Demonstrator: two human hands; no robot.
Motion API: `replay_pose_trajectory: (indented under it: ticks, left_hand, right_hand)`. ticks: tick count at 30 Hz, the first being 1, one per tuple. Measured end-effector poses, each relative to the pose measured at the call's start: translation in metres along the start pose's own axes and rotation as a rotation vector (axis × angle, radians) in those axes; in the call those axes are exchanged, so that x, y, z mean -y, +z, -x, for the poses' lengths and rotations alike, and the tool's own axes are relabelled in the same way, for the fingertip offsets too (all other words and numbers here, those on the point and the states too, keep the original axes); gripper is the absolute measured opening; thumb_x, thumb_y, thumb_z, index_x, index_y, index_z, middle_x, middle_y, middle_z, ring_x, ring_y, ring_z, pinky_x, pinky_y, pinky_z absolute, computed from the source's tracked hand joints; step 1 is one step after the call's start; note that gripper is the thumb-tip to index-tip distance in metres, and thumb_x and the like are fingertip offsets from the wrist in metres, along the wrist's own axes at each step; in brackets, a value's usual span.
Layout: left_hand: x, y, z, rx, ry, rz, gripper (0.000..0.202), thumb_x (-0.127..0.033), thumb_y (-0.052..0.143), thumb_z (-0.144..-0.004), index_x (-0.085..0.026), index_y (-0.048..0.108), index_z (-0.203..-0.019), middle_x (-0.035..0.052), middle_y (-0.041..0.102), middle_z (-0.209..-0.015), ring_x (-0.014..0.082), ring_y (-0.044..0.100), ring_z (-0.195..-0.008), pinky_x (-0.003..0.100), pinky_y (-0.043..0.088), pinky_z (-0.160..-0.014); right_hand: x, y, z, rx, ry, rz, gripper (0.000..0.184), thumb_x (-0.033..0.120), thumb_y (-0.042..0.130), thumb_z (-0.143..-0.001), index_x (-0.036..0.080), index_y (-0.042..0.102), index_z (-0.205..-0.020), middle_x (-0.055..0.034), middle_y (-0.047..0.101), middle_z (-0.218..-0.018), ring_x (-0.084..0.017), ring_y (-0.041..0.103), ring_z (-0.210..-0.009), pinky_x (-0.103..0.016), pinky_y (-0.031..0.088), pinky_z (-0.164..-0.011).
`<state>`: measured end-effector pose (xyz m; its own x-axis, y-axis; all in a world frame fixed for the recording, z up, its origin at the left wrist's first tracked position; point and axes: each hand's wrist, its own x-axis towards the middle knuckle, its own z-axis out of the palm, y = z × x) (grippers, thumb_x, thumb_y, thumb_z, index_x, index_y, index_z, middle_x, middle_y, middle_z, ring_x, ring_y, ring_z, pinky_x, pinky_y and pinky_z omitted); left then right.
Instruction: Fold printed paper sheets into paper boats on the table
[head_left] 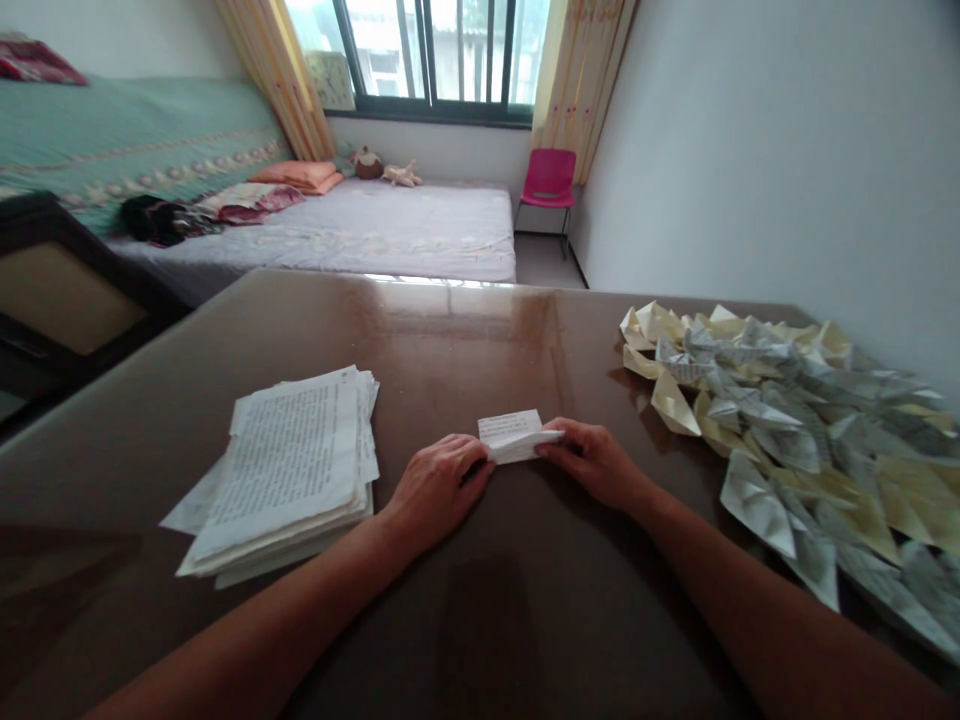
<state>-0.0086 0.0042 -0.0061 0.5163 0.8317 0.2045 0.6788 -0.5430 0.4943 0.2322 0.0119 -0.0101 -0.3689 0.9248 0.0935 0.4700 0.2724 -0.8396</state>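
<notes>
A small folded sheet of printed paper is held just above or on the brown table, between my two hands. My left hand pinches its left end, with the fingers closed. At the other end, my right hand grips the paper's right edge between thumb and fingers. One flap of the paper stands up at the back, showing lines of print, and a folded layer lies in front. To the left of my left hand lies a stack of printed sheets, its edges uneven.
Many folded paper boats, white and cream, are heaped on the table's right side beside the wall. The glossy brown table reaches toward a bed. A dark wooden chair stands at the left; a pink chair is near the window.
</notes>
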Motion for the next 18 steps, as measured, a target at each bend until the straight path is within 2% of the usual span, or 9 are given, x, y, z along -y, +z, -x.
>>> replay_pose_trajectory:
  ticks: [2, 5, 7, 9, 11, 13, 15, 18]
  left_hand:
    - [0.0, 0.002, -0.001, -0.035, -0.085, 0.052, 0.014, -0.025, 0.051, -0.089, -0.021, 0.054, -0.102, 0.0018, 0.067, -0.092, 0.0179, 0.063, -0.089, 0.032, 0.05, -0.081]
    - [0.002, 0.004, -0.003, -0.095, -0.133, 0.147, 0.045, -0.021, 0.054, -0.087, -0.022, 0.039, -0.129, -0.0007, 0.067, -0.089, 0.017, 0.062, -0.094, 0.033, 0.049, -0.087]
    - [0.002, 0.005, -0.004, -0.108, -0.144, 0.138, 0.052, -0.02, 0.055, -0.087, -0.024, 0.034, -0.135, -0.0013, 0.067, -0.088, 0.0169, 0.061, -0.094, 0.034, 0.049, -0.088]
    - [0.001, 0.005, -0.004, -0.092, -0.139, 0.067, 0.038, -0.023, 0.053, -0.089, -0.026, 0.047, -0.126, 0.0, 0.066, -0.09, 0.0181, 0.059, -0.095, 0.034, 0.049, -0.087]
    - [0.0, 0.003, -0.004, -0.059, -0.106, -0.019, 0.02, -0.027, 0.049, -0.092, -0.026, 0.06, -0.109, 0.0014, 0.066, -0.092, 0.0194, 0.057, -0.099, 0.034, 0.048, -0.086]
    - [-0.002, 0.002, -0.003, -0.033, -0.071, -0.086, 0.02, -0.029, 0.046, -0.094, -0.026, 0.065, -0.099, 0.0021, 0.066, -0.09, 0.0199, 0.055, -0.099, 0.034, 0.047, -0.085]
    - [-0.003, 0.001, -0.003, -0.023, -0.052, -0.132, 0.022, -0.03, 0.045, -0.094, -0.027, 0.066, -0.1, 0.0022, 0.066, -0.088, 0.0198, 0.054, -0.098, 0.034, 0.047, -0.085]
    - [-0.003, 0.002, -0.003, -0.02, -0.035, -0.189, 0.022, -0.029, 0.045, -0.094, -0.027, 0.066, -0.102, 0.0025, 0.066, -0.088, 0.02, 0.054, -0.096, 0.034, 0.047, -0.082]
  right_hand:
    - [-0.003, 0.005, -0.004, -0.065, 0.043, 0.039, 0.019, 0.037, 0.055, -0.088, 0.02, 0.061, -0.094, -0.001, 0.068, -0.082, -0.016, 0.063, -0.075, -0.026, 0.046, -0.069]
    - [-0.004, 0.012, -0.008, -0.185, 0.112, 0.177, 0.027, 0.036, 0.058, -0.085, 0.021, 0.056, -0.107, -0.0023, 0.068, -0.084, -0.019, 0.064, -0.077, -0.028, 0.046, -0.071]
    - [-0.003, 0.016, -0.009, -0.225, 0.134, 0.244, 0.039, 0.035, 0.059, -0.084, 0.021, 0.05, -0.12, -0.0014, 0.067, -0.083, -0.018, 0.064, -0.075, -0.028, 0.045, -0.07]
    - [-0.001, 0.018, -0.009, -0.239, 0.133, 0.296, 0.047, 0.035, 0.058, -0.084, 0.021, 0.045, -0.128, 0.001, 0.064, -0.078, -0.016, 0.061, -0.068, -0.026, 0.044, -0.066]
    - [-0.001, 0.019, -0.008, -0.244, 0.115, 0.348, 0.045, 0.034, 0.057, -0.085, 0.023, 0.048, -0.127, 0.0024, 0.061, -0.075, -0.015, 0.056, -0.062, -0.025, 0.042, -0.062]
    - [0.0, 0.02, -0.008, -0.228, 0.077, 0.397, 0.031, 0.034, 0.056, -0.086, 0.025, 0.058, -0.116, 0.002, 0.06, -0.074, -0.014, 0.054, -0.063, -0.025, 0.04, -0.063]
    - [0.0, 0.021, -0.008, -0.209, 0.039, 0.435, 0.019, 0.033, 0.054, -0.087, 0.024, 0.064, -0.101, 0.0005, 0.06, -0.076, -0.015, 0.055, -0.068, -0.026, 0.04, -0.065]
    - [0.0, 0.022, -0.009, -0.205, 0.024, 0.465, 0.016, 0.032, 0.054, -0.087, 0.023, 0.066, -0.094, -0.001, 0.062, -0.08, -0.015, 0.056, -0.071, -0.027, 0.039, -0.067]
